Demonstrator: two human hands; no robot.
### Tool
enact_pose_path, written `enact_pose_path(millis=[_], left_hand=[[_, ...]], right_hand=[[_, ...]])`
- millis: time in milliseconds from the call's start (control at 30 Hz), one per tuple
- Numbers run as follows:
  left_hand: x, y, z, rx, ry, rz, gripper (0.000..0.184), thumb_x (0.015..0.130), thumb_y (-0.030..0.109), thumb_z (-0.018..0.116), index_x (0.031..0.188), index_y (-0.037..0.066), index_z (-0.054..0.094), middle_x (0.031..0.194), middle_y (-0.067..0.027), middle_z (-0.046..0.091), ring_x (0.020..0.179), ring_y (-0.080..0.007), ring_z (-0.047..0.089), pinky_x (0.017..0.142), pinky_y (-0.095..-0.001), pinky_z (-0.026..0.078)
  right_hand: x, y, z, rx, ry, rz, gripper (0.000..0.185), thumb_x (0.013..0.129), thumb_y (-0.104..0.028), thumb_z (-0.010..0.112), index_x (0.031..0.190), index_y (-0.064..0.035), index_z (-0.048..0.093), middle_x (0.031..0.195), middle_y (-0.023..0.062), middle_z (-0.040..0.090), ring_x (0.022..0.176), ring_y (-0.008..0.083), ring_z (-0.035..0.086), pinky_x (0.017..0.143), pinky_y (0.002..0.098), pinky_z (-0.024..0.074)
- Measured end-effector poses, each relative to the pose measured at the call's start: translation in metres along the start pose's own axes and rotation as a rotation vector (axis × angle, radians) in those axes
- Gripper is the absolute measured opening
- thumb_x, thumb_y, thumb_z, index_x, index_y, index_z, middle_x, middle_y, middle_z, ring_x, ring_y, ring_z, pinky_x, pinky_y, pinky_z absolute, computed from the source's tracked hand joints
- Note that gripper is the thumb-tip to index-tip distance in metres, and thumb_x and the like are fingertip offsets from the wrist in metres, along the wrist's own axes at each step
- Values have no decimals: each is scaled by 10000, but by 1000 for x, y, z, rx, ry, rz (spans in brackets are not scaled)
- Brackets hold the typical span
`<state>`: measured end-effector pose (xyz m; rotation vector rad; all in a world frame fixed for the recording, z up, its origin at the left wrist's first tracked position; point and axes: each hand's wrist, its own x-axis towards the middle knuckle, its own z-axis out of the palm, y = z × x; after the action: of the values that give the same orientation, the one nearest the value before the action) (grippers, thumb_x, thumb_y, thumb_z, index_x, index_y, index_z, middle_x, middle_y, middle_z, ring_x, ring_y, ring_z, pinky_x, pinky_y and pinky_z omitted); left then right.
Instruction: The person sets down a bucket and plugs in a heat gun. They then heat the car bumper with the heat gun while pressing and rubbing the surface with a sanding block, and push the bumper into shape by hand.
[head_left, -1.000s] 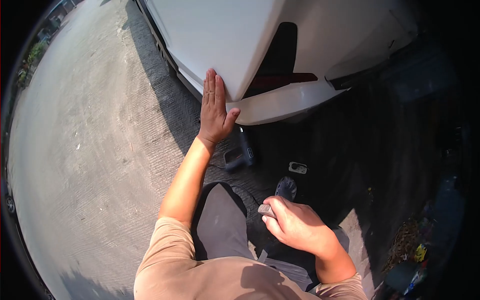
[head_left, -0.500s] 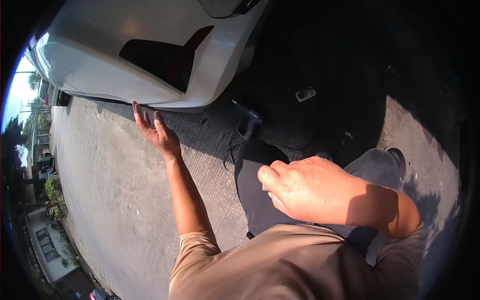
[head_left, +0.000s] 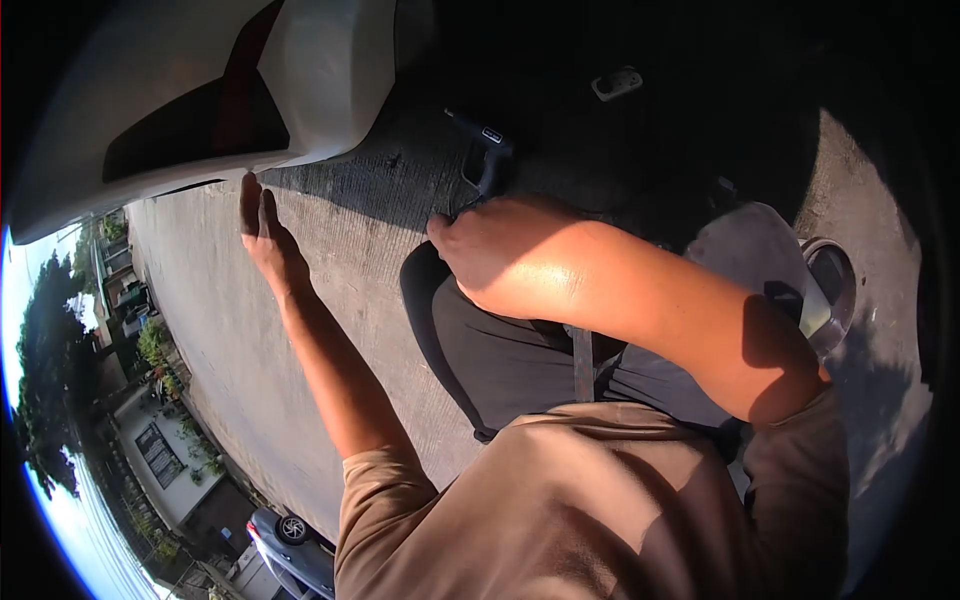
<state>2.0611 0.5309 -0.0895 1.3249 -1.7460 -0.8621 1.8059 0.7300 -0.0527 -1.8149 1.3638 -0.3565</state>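
Note:
The white car body (head_left: 330, 75), with its dark and red tail light (head_left: 200, 128), fills the upper left. My left hand (head_left: 270, 240) is open, fingers stretched up to the body's lower edge; whether they touch it I cannot tell. Over my knee, my right hand (head_left: 490, 255) is closed, back towards the camera, and what its fingers hold is hidden. Just above it a dark pistol-shaped tool (head_left: 488, 155) lies on the shaded ground.
A pale oblong object (head_left: 617, 83) lies on the ground at the upper right, with a small item (head_left: 728, 187) below it. My sandalled foot (head_left: 832, 285) is at the right. A parked car (head_left: 290, 550) and a building (head_left: 155, 450) stand at the lower left.
The view has swung, shifting the car body to the upper left. My right forearm now reaches across my lap, and the grey block seen in that hand is out of sight. My left hand has left the panel's face.

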Motion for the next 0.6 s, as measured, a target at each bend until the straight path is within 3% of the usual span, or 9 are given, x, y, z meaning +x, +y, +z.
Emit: enact_pose_path(millis=[67,133,233,300,600], left_hand=[[5,-4,-11,-252,28,-163,420,1019,174,546,1400,-2,522,1415,-204,571,1348,-316,521,1128,-450,400],[22,-23,-32,-222,114,-198,316,1026,229,577,1248,5,588,1151,-158,672,1099,-244,647,937,-360,513],[72,-65,-93,-517,-14,-231,232,1026,312,613,991,84,586,869,-17,579,822,-124,569,713,-275,452],[74,-41,-90,-620,-104,-234,299,1011,378,626,857,137,539,728,47,494,678,-80,473,607,-243,394],[123,-38,-99,-355,-106,-267,352,1015,341,629,768,125,501,673,31,425,612,-90,387,552,-242,321]], right_hand=[[10,6,-7,30,-53,-10,406,871,-32,476,1234,132,549,864,249,714,830,367,725,733,465,583],[21,15,-2,9,-20,-33,409,856,-26,483,1224,134,559,854,240,717,821,353,728,720,468,583],[35,32,3,-43,66,-128,418,839,-32,498,1216,128,584,839,230,719,807,346,729,709,464,582],[37,41,4,-64,91,-152,409,835,-37,504,1199,122,602,829,220,721,792,340,730,694,457,583],[30,67,1,-96,89,-144,404,869,-67,502,1219,101,612,813,193,724,771,324,732,666,443,583]])
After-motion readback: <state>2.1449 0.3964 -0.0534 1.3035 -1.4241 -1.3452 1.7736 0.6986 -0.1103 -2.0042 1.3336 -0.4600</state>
